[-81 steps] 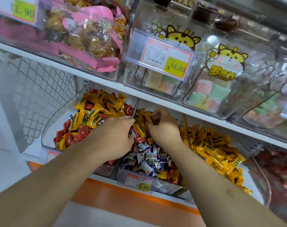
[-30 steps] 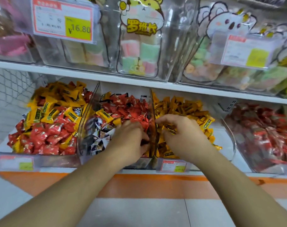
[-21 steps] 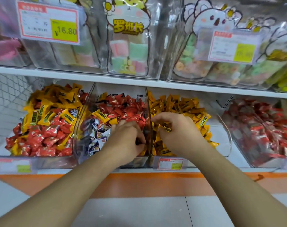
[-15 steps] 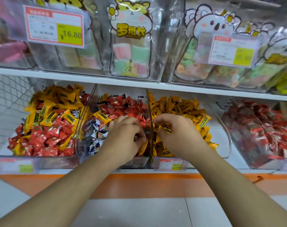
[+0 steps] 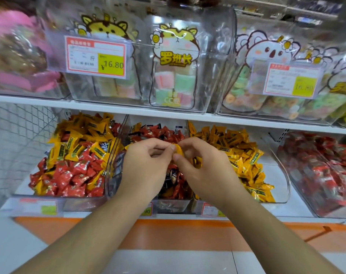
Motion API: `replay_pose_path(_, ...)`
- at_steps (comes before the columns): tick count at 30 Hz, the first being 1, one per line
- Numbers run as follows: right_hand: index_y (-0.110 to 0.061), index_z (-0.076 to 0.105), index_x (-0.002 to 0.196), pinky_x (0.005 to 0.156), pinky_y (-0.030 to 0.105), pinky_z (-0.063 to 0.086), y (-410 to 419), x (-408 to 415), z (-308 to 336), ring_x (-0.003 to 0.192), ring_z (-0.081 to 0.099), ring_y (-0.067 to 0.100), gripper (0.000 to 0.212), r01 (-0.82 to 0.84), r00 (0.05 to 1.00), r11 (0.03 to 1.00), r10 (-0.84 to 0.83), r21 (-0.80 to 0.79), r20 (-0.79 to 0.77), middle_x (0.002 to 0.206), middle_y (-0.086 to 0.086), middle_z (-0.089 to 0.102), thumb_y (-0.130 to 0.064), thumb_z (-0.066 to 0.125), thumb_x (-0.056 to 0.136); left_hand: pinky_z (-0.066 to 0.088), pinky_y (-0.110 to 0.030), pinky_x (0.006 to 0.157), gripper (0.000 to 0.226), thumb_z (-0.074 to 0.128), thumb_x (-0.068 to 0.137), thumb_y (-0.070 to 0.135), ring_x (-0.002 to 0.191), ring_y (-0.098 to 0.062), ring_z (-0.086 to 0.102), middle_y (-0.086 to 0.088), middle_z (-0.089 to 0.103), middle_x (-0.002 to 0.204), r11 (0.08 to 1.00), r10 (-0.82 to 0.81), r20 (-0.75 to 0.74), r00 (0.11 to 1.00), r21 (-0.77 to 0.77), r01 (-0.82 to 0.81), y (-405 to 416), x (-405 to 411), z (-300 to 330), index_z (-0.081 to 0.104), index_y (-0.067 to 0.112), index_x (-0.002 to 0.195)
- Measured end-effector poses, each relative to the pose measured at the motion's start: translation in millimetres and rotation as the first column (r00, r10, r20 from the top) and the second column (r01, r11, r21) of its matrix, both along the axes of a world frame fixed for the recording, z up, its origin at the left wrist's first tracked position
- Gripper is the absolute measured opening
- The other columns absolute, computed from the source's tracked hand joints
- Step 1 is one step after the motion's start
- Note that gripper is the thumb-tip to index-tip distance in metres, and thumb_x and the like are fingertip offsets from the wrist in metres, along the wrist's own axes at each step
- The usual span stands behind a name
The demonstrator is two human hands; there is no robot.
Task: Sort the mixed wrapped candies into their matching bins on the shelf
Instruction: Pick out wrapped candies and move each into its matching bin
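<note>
left hand (image 5: pixel 146 167), right hand (image 5: pixel 205 169), seemingly pinching yellow candy (image 5: pixel 178 150)

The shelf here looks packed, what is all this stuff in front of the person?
Left bin: one, clear, lower shelf; yellow and red candies mixed.
Middle bin: one, clear; mostly red candies, some dark ones.
Yellow bin: one, clear; yellow candies.
Right bin: one, clear; red candies.
Upper bins: several, clear, upper shelf; pastel sweets in cartoon bags.
Price tag: red and yellow, reads 16.80.
Yellow candy: one, pinched between both hands.
Left hand: over middle bin.
Right hand: beside it.
</note>
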State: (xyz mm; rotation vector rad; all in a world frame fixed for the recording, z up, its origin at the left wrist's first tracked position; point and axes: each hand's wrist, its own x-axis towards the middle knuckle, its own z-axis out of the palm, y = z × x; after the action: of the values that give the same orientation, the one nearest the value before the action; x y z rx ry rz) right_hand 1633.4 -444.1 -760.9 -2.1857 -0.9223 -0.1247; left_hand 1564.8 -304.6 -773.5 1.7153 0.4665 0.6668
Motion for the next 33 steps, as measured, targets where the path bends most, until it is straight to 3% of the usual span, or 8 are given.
replay_pose_path(2, -0.036, 0.062, 0.113, 0.062, 0.03, 0.052, -2, -3, 3, 0.074, 0.063, 0.01, 0.019, -0.01, 0.998, 0.999, 0.012, 0.032, -0.064, 0.079, -0.011, 0.063, -0.035, 0.07, 0.096, 0.065, -0.035, 0.071, 0.013, 0.073, 0.095, 0.014, 0.082, -0.01, 0.075, 0.006, 0.078, 0.083, 0.991, -0.045, 0.009, 0.999, -0.124, 0.045, -2, -3, 4, 0.081, 0.022, 0.088)
replay_pose_path(5, -0.039, 0.062, 0.114, 0.059, 0.031, 0.053, -13, -2, 7, 0.073, 0.065, 0.011, 0.027, 0.039, 0.999, 0.999, -0.039, 0.008, -0.014, 0.082, -0.016, 0.065, -0.024, 0.073, 0.094, 0.065, -0.041, 0.075, 0.012, 0.072, 0.096, 0.014, 0.086, -0.014, 0.077, 0.003, 0.079, 0.088, 0.974, -0.132, -0.01, 0.991, -0.188, 0.127, -1, -8, 10, 0.081, 0.022, 0.096)
replay_pose_path(8, -0.041, 0.059, 0.122, 0.051, 0.029, 0.049, -29, 16, 10, 0.064, 0.061, 0.01, 0.031, 0.197, 0.978, 0.974, -0.187, -0.11, 0.094, 0.09, -0.016, 0.066, -0.028, 0.069, 0.096, 0.06, -0.024, 0.081, 0.014, 0.073, 0.096, 0.021, 0.091, -0.002, 0.072, 0.017, 0.076, 0.094, 0.993, -0.118, -0.097, 0.988, 0.008, 0.119, 16, -13, 12, 0.077, 0.033, 0.101)
replay_pose_path(12, -0.028, 0.058, 0.138, 0.088, 0.038, 0.05, -46, 40, 3, 0.111, 0.061, 0.027, 0.044, 0.368, 0.922, 0.898, -0.318, -0.243, 0.22, 0.117, 0.002, 0.069, -0.029, 0.068, 0.095, 0.049, -0.023, 0.099, 0.029, 0.069, 0.097, 0.025, 0.109, 0.005, 0.061, 0.026, 0.065, 0.119, 0.909, 0.025, -0.228, 0.973, 0.411, 0.073, 50, -25, 21, 0.068, 0.036, 0.123)
replay_pose_path(15, -0.022, 0.064, 0.135, 0.107, 0.034, 0.043, -37, 36, -1, 0.128, 0.055, 0.025, 0.042, 0.273, 0.95, 0.93, -0.22, -0.247, 0.222, 0.128, 0.001, 0.066, -0.021, 0.071, 0.093, 0.041, -0.034, 0.111, 0.047, 0.067, 0.098, 0.029, 0.133, -0.014, 0.051, 0.012, 0.054, 0.146, 0.788, 0.151, -0.372, 0.916, 0.604, 0.115, 72, -34, 22, 0.055, 0.031, 0.143)
replay_pose_path(22, -0.028, 0.074, 0.117, 0.109, 0.034, 0.041, 9, 17, -22, 0.122, 0.053, 0.017, 0.033, -0.042, 0.958, 0.922, 0.147, -0.386, 0.246, 0.114, -0.011, 0.071, -0.015, 0.077, 0.087, 0.036, -0.033, 0.116, 0.067, 0.068, 0.097, 0.024, 0.143, -0.019, 0.044, 0.008, 0.04, 0.161, 0.716, 0.109, -0.539, 0.835, 0.625, 0.31, 91, -40, 9, 0.038, 0.029, 0.157)
replay_pose_path(26, -0.026, 0.073, 0.116, 0.101, 0.044, 0.049, 30, 13, -33, 0.116, 0.058, 0.022, 0.028, -0.018, 0.951, 0.904, 0.147, -0.427, 0.271, 0.112, -0.007, 0.072, -0.018, 0.073, 0.089, 0.032, -0.028, 0.116, 0.073, 0.069, 0.095, 0.012, 0.146, -0.014, 0.037, 0.013, 0.034, 0.163, 0.722, 0.09, -0.534, 0.84, 0.617, 0.315, 101, -42, 8, 0.036, 0.032, 0.158)
replay_pose_path(33, -0.028, 0.061, 0.138, 0.109, 0.045, 0.047, 96, 4, -22, 0.126, 0.057, 0.022, 0.042, -0.051, 0.968, 0.936, 0.132, -0.347, 0.214, 0.131, -0.005, 0.068, -0.033, 0.067, 0.097, 0.032, -0.033, 0.119, 0.083, 0.076, 0.092, 0.029, 0.149, -0.017, 0.034, 0.007, 0.031, 0.166, 0.754, 0.059, -0.546, 0.836, 0.573, 0.321, 115, -45, 6, 0.03, 0.028, 0.161)
